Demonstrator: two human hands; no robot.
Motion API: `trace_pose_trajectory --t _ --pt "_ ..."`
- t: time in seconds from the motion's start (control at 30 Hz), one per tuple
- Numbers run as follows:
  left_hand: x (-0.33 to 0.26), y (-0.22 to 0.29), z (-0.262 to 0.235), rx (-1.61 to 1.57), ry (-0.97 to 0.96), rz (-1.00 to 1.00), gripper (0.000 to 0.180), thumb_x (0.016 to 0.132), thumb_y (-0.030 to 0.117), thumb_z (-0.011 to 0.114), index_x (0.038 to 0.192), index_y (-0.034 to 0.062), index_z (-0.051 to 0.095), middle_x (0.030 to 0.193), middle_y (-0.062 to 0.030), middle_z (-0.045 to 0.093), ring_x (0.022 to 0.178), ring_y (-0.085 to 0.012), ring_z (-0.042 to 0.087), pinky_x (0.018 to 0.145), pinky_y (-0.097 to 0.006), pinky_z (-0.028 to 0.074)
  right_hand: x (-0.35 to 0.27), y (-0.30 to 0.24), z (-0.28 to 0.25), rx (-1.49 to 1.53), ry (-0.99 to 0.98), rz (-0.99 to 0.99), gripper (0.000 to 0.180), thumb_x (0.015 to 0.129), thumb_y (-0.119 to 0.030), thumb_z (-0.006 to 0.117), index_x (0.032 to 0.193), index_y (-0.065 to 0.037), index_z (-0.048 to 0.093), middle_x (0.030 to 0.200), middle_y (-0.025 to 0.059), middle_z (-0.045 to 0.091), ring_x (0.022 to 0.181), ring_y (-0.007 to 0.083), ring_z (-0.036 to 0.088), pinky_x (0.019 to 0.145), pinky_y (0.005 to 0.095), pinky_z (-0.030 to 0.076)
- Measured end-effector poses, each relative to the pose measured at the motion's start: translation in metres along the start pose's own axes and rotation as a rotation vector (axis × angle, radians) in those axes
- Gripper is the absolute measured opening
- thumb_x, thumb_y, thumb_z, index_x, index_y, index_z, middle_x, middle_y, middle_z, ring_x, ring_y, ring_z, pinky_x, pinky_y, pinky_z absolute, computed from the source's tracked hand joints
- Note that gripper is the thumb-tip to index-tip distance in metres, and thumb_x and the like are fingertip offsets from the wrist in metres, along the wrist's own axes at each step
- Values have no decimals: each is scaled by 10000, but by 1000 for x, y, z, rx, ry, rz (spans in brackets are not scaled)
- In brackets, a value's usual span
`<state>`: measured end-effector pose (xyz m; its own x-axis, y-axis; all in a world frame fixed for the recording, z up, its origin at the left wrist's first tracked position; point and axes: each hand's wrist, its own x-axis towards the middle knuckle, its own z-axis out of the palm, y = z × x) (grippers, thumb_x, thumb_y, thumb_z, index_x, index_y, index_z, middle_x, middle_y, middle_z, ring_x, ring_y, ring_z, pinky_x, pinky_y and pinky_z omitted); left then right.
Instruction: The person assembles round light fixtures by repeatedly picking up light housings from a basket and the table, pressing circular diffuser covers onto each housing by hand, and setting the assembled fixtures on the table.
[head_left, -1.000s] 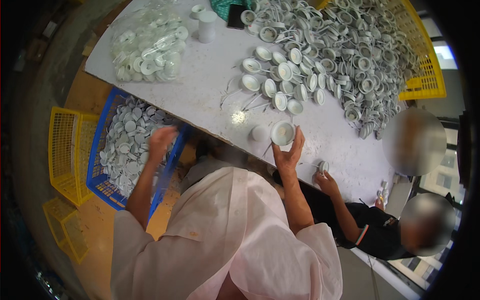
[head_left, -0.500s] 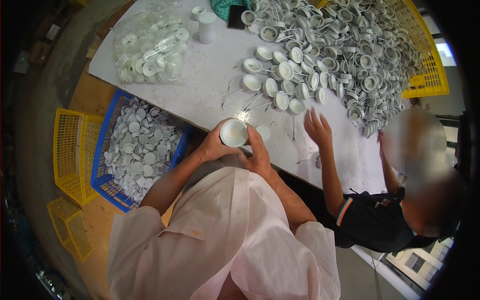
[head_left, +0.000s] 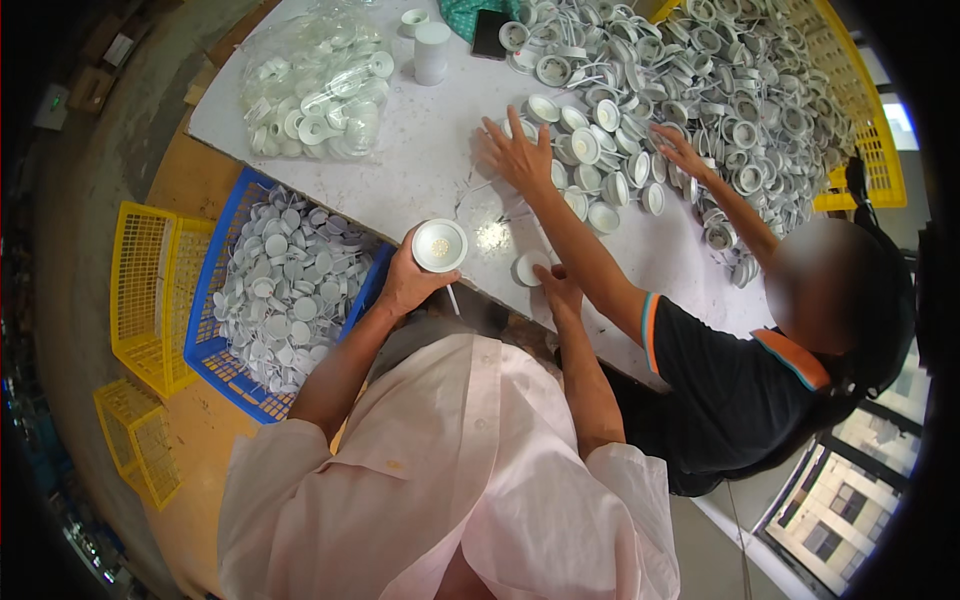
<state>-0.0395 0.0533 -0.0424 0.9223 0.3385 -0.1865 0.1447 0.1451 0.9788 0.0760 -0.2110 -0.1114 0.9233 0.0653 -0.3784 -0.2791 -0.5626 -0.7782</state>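
Note:
My left hand (head_left: 410,280) grips a white round downlight housing (head_left: 440,246), its hollow front facing up with a yellowish LED patch in the middle. A short white cable (head_left: 454,300) hangs below it. On the table's near edge, the fingers of my right hand (head_left: 563,290) pinch the rim of a white disc (head_left: 531,268), which looks like a diffuser cover. Beyond my hands, several similar housings (head_left: 586,146) lie in a group, faces up. A co-worker's hand (head_left: 520,160) reaches over that group, and the co-worker's other hand (head_left: 686,152) touches the pile to the right.
A large heap of wired housings (head_left: 740,120) spreads toward a yellow crate (head_left: 868,130). A clear bag of white parts (head_left: 318,95), stacked discs (head_left: 431,55) and a phone (head_left: 489,34) lie at the back. Left below stands a blue basket (head_left: 205,300) of finished-looking discs, beside yellow crates (head_left: 140,300).
My right hand has left the housing and moved right to the disc. The housing has shifted slightly left in my left hand. The co-worker has leaned in, arms reaching farther over the table.

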Motion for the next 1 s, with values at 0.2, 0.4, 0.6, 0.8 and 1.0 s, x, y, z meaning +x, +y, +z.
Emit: trace_pose_trajectory --t 0.2,0.4,0.6,0.8,1.0 --pt "-5 14 4 143 -16 18 767 620 84 821 1275 0 430 1158 -97 581 1074 -172 550 942 -319 437 0 11 -7 163 -46 128 296 758 -183 730 949 -13 581 795 57 608 633 117 540 541 253 407" --pt "-4 18 4 175 -68 -4 803 639 105 833 1303 -10 395 1170 -86 566 1083 -164 543 954 -318 432 -7 19 -13 446 -78 233 210 811 -153 680 946 -55 551 758 32 569 591 106 510 499 245 392" --pt "-4 16 4 201 -74 2 801 636 99 833 1300 -8 398 1160 -82 571 1077 -163 546 950 -316 435 -16 27 -17 735 -107 343 136 864 -122 631 942 -98 522 722 8 531 548 94 480 457 236 376" --pt "-3 13 2 176 -74 -14 789 637 83 825 1298 -1 404 1153 -79 575 1073 -165 548 947 -320 437 -31 15 -24 993 -184 419 103 900 -140 610 913 -119 510 710 -7 514 576 93 497 488 227 406" --pt "-2 22 9 147 -57 -18 778 618 95 819 1286 15 429 1164 -99 580 1081 -177 548 939 -321 441 -49 6 -29 1019 -178 327 94 897 -128 611 882 -112 519 750 -8 561 623 91 532 539 215 431"
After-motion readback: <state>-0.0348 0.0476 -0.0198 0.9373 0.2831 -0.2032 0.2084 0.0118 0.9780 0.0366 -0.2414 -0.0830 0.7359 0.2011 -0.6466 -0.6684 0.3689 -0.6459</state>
